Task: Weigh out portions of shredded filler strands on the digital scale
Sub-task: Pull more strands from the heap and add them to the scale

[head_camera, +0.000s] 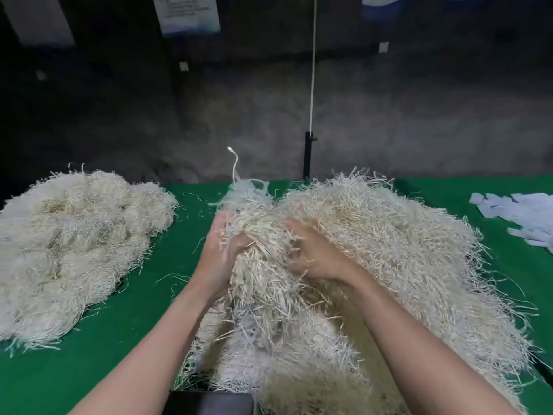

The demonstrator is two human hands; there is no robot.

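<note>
A big heap of cream shredded filler strands covers the right half of the green table. My left hand and my right hand both grip a raised clump of strands at the heap's left edge, fingers curled into it from either side. Loose strands hang down from the clump. At the bottom centre a dark edge of the digital scale shows, mostly buried under strands; its display is hidden.
A second mound of strands lies on the left of the green table. Pale paper slips lie at the right edge. A white cord hangs onto a black post behind the table.
</note>
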